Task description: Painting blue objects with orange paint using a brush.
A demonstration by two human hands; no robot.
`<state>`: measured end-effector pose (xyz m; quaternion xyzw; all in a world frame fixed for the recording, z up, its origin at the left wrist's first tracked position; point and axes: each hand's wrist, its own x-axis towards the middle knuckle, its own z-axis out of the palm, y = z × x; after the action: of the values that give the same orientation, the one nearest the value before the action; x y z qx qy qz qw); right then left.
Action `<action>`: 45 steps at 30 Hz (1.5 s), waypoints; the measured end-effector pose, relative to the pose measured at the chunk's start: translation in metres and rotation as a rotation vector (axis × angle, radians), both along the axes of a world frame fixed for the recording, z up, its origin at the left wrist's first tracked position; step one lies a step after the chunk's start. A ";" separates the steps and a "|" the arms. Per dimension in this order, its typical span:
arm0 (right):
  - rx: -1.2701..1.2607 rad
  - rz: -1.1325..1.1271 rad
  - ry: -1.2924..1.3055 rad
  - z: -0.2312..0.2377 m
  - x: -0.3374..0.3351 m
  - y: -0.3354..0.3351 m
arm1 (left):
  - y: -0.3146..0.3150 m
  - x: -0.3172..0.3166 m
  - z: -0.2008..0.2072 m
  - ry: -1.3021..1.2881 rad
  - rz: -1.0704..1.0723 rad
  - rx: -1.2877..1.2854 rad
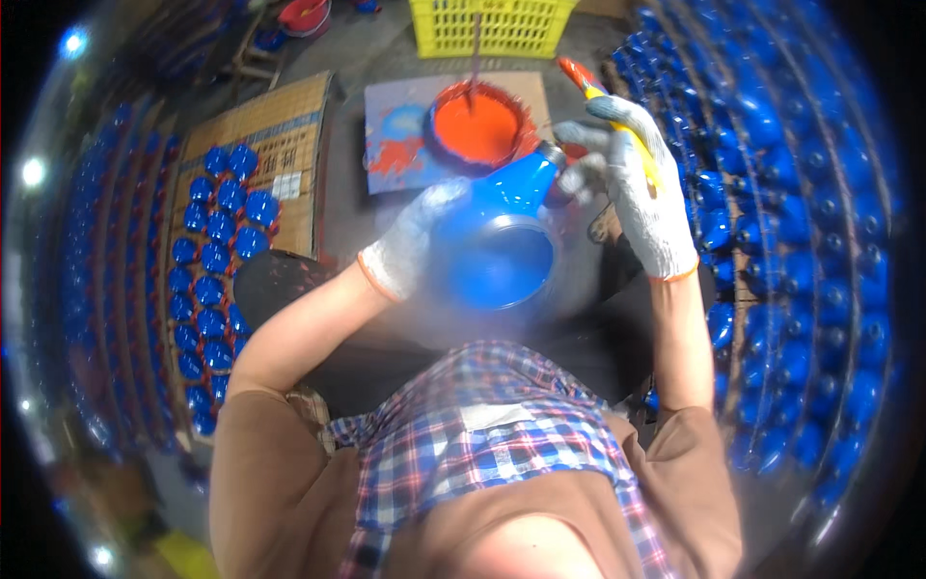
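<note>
My left hand [417, 234], in a white knit glove, grips a glossy blue hollow part [519, 185] by its left side. The part has a wide round mouth turned toward me and a narrow neck ending in a dark metal tip. Near that tip are the bent fingers of my gloved right hand [644, 198]; whether they touch it I cannot tell. A paintbrush [629, 133] with a yellow handle is held in the right hand, its red-orange bristle end pointing up and left. Beyond the blue part stands a bowl [530, 130] of red-orange paint with a stick in it.
The bowl rests on a paint-stained board [381, 111]. A yellow plastic crate [492, 27] stands behind it. At left, several small blue parts [220, 228] lie on cardboard [289, 135]. Rows of blue parts [791, 280] fill racks at right. A red basin [305, 17] sits far left.
</note>
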<state>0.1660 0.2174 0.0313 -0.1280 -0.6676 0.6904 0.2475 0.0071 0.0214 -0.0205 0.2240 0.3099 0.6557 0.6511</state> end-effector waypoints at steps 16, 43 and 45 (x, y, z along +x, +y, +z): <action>0.613 -0.121 -0.221 -0.096 -0.036 0.013 | -0.040 -0.002 0.015 2.408 -0.106 -0.135; 0.135 -0.132 0.140 -0.099 0.015 -0.030 | -0.057 0.010 -0.071 0.718 0.204 -0.330; 0.135 -0.156 0.162 -0.108 0.012 -0.026 | -0.049 0.026 -0.080 0.719 0.232 -0.166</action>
<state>0.1783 0.1918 -0.0763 -0.1064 -0.6783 0.6309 0.3614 0.0333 -0.0276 -0.1003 0.3496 0.5935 0.5773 0.4384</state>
